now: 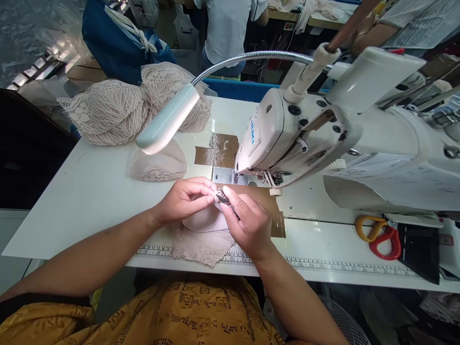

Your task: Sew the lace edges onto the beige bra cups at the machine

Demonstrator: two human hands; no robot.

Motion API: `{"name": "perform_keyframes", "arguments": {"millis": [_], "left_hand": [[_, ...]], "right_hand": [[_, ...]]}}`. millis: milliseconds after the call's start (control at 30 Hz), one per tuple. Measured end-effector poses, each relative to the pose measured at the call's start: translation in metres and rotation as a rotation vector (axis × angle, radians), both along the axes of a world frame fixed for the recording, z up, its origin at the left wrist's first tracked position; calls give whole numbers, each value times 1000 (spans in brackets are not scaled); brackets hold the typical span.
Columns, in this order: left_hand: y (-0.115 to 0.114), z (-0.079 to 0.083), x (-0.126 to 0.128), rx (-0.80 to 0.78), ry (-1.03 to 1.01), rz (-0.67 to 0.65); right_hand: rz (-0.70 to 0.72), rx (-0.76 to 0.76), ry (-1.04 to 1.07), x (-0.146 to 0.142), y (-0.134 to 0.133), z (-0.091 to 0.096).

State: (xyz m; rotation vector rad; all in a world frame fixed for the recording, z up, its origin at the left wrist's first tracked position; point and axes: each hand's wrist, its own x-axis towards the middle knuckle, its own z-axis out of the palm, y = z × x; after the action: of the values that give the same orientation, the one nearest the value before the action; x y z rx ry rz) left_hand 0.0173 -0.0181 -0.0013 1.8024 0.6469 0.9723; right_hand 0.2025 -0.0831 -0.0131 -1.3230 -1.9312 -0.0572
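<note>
My left hand (189,197) pinches the upper edge of a pale pink lace-trimmed cup piece (206,221), just in front of the sewing machine (287,124). In my right hand (249,215) is a small dark-bladed tool that looks like thread snips (222,197), its tip against the fabric at my left fingertips. Fingers partly cover the spot where blade and fabric meet. The lace flap (204,244) of the piece hangs toward me over the printed ruler on the table. Behind my left hand lies another lace-edged cup piece (158,163).
Piles of beige lace pieces (111,110) sit at the back left. A gooseneck lamp (168,120) arches over the table (72,206). Scissors with orange and red handles (384,242) lie at right beside a black pouch (419,249). Another person (226,28) is beyond the table.
</note>
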Motion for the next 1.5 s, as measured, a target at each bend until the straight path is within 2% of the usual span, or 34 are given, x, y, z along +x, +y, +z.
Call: {"name": "perform_keyframes", "arguments": {"millis": [333,767,1500], "left_hand": [[-1,3,-1,-15,-13,19],[-3,1,-1,-56,14,-44],[-5,3,2,9,46,-63]], "right_hand": [[-18,73,-30,0,0,-1],[6,84,-58,0,0,-1],[65,87,-136,1,2,1]]}}
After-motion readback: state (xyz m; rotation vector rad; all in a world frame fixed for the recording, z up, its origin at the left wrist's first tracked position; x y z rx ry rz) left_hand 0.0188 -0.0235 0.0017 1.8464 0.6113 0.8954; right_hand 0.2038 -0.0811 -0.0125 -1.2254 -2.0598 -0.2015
